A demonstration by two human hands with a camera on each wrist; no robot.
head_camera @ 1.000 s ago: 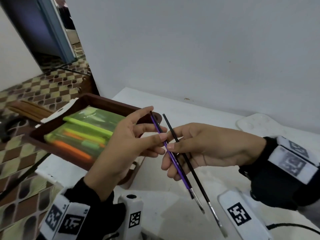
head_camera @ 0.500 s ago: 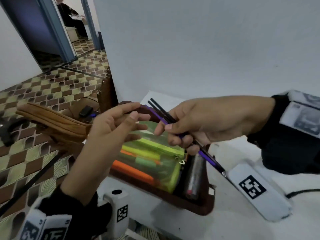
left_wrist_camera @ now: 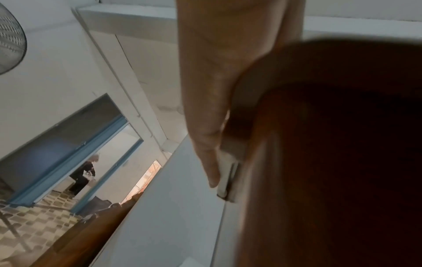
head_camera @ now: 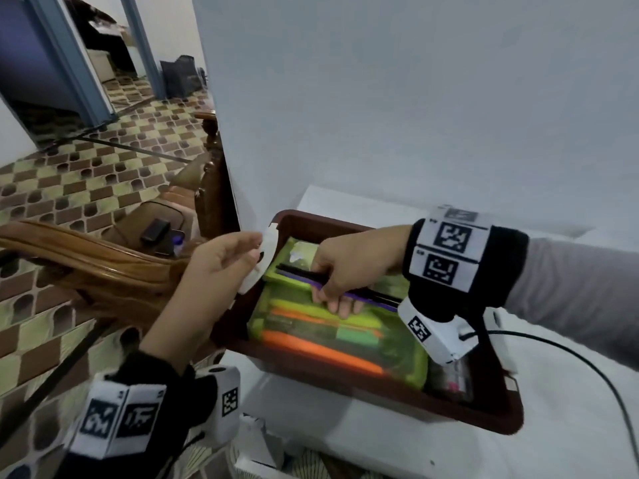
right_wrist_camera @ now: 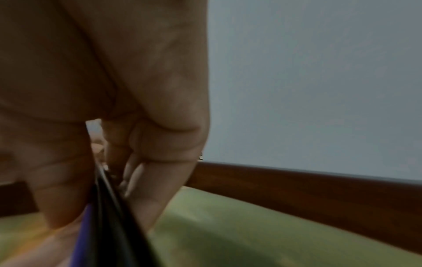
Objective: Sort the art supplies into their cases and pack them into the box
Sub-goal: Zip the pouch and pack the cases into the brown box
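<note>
A brown box (head_camera: 311,219) holds a clear green case (head_camera: 345,326) with orange and green markers inside. My right hand (head_camera: 326,286) grips a purple and a black paintbrush (head_camera: 297,271), lying low across the top of the green case. In the right wrist view the brushes (right_wrist_camera: 107,225) run out between curled fingers (right_wrist_camera: 160,180), above the green case (right_wrist_camera: 228,225) and the box wall (right_wrist_camera: 297,189). My left hand (head_camera: 252,254) pinches a white flap (head_camera: 269,243) at the box's left rim. The left wrist view shows a finger (left_wrist_camera: 205,108) along that flap (left_wrist_camera: 226,177).
The box sits on a white table (head_camera: 553,426) against a grey wall. A small clear item with pink (head_camera: 453,378) lies at the box's right end. A wooden armrest (head_camera: 86,267) stands left of the box over a tiled floor. A black cable (head_camera: 587,368) crosses the table.
My right hand carried both brushes left and down onto the green case in the box. My left hand let go of the brushes and took hold of the box's left rim flap.
</note>
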